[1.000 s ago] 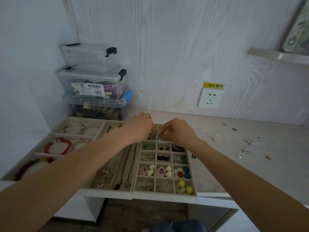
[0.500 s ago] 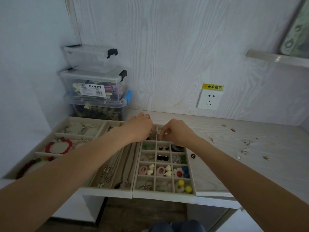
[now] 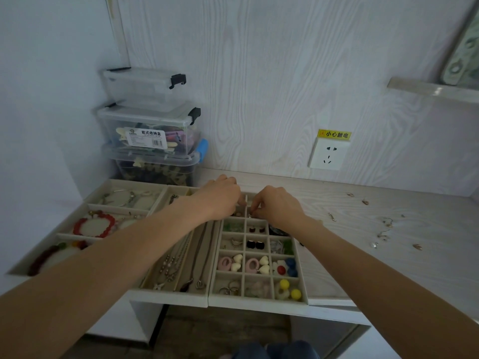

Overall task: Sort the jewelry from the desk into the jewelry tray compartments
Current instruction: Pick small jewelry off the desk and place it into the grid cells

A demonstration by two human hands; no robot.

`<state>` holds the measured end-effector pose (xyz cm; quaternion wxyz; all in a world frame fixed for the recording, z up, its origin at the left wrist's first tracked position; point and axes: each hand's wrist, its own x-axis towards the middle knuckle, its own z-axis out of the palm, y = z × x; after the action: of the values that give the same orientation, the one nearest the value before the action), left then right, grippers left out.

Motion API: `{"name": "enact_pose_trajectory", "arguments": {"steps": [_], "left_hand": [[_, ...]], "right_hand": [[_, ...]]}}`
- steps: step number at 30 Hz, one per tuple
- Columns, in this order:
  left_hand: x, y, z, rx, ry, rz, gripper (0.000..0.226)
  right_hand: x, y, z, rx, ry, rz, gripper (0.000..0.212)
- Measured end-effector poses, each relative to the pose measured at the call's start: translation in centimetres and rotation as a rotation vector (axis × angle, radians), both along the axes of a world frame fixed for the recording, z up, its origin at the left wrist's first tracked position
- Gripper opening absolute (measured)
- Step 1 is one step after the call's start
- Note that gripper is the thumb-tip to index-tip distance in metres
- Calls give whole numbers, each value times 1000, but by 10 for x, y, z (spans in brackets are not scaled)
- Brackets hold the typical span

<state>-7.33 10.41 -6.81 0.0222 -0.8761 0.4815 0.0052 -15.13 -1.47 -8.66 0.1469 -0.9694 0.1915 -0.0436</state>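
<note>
Fingers of the left hand (image 3: 220,200) curl at the far row of the beige velvet grid tray (image 3: 259,257); whether they pinch anything I cannot tell. The right hand (image 3: 276,207) seems to pinch a tiny piece over a cell there: lower it fully before letting go. Loose small metal jewelry (image 3: 383,231) waits on the pale wood-grain tabletop (image 3: 427,255).

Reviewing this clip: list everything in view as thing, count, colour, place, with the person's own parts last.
jewelry trays: three, beige, side by side at the desk's left and front
red bead bracelet: one, red, left tray's middle compartment
necklaces: several, silver-toned, middle tray
yellow balls: two, yellow, grid tray's front right cell
loose jewelry: several small pieces, metallic, desk right of the trays
storage boxes: three, clear, stacked in the back left corner
wall socket: one, white, on the wall under a yellow label
hands: left hand and right hand, fingers curled over the grid tray's far cells; what they hold is hidden
</note>
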Motion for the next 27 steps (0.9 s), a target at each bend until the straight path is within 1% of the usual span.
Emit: {"name": "enact_pose_trajectory", "arguments": {"steps": [8, 12, 16, 19, 21, 24, 27], "left_hand": [[-1, 3, -1, -20, 24, -25, 48], [-4, 11, -7, -47, 59, -34, 53], [-9, 17, -8, -72, 86, -24, 55], [-18, 15, -3, -108, 98, -15, 54], [-28, 9, 0, -137, 97, -31, 50], [-48, -8, 5, -168, 93, -61, 42], [-67, -30, 9, -169, 118, -89, 39]], "right_hand": [[-1, -2, -3, -17, -13, 14, 11], [-2, -1, -4, -9, -30, 7, 10], [-9, -1, 1, 38, -97, 8, 9], [-24, -6, 5, 58, -162, -39, 13], [-38, -13, 7, 68, -187, -81, 16], [-64, -26, 11, 82, -185, -163, 19], [-88, -41, 15, 90, -165, -226, 25]]}}
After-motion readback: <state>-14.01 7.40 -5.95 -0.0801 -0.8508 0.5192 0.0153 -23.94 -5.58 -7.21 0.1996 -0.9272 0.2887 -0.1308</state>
